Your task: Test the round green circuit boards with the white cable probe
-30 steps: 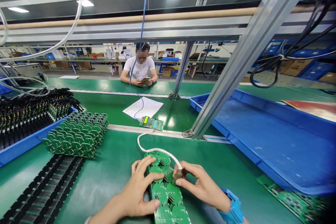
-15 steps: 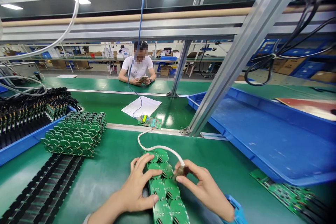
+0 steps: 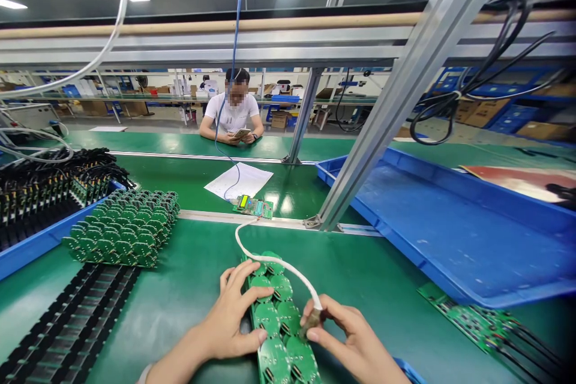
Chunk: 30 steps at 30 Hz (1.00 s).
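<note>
A panel of round green circuit boards (image 3: pixel 276 318) lies lengthwise in front of me. My left hand (image 3: pixel 231 312) rests on its left side with the fingers spread over the boards. Between thumb and fingers, my right hand (image 3: pixel 339 336) pinches a brownish connector (image 3: pixel 310 323) at the panel's right edge. From the connector a white cable (image 3: pixel 288 265) curves back to a small green board with a lit yellow display (image 3: pixel 252 206). The connector's tip is hidden against the boards.
Stacked round boards (image 3: pixel 123 228) and black strips (image 3: pixel 69 324) lie left, beside a blue tray of cabled boards (image 3: pixel 45 231). At right are a blue tray (image 3: pixel 450 234), a green board (image 3: pixel 472 318) and a slanted metal post (image 3: pixel 373 126). A person (image 3: pixel 231 111) sits opposite.
My right hand has moved nearer along the panel with the connector, from the second row of boards towards the third. My left hand stays on the panel. The view has shifted slightly.
</note>
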Available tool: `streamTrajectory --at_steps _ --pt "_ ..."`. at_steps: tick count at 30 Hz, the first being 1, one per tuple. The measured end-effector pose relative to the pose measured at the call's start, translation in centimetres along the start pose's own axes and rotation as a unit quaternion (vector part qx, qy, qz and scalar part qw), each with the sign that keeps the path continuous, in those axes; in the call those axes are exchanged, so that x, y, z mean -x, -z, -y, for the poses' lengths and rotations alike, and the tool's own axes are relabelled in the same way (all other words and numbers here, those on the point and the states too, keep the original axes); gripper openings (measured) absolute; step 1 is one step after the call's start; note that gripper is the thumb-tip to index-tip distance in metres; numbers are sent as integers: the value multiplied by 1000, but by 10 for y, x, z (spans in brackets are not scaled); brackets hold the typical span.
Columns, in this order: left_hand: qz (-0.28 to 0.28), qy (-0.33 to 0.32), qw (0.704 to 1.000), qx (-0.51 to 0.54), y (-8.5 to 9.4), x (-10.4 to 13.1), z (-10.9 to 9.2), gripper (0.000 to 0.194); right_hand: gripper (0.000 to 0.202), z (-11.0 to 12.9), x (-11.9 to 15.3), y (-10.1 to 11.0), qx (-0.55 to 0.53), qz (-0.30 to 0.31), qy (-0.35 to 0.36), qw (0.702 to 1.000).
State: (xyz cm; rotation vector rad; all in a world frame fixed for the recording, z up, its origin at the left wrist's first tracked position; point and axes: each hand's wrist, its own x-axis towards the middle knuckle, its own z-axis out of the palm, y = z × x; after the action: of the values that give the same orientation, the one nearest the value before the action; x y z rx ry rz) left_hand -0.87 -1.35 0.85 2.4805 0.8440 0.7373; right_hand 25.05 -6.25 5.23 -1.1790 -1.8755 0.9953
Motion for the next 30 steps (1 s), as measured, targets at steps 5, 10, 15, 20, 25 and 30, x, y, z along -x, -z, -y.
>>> streamTrajectory --at_steps 5,10,15,20,25,30 --pt "2 0 1000 0 0 0 1 55 19 -1 2 1 1 -5 8 1000" --pt "4 2 1000 -2 0 0 0 54 17 -1 3 1 17 -6 19 1000" --pt "3 -1 1000 -4 0 0 0 54 15 -3 4 -2 37 -9 38 999" --pt "-3 -6 1000 -5 -1 0 1 55 13 -5 6 -4 56 -9 69 996" --pt "-3 -6 1000 -4 -2 0 1 55 15 -5 7 -4 68 -14 78 995" --pt "-2 -4 1000 -3 -2 0 2 56 16 -7 6 -5 73 -21 84 994"
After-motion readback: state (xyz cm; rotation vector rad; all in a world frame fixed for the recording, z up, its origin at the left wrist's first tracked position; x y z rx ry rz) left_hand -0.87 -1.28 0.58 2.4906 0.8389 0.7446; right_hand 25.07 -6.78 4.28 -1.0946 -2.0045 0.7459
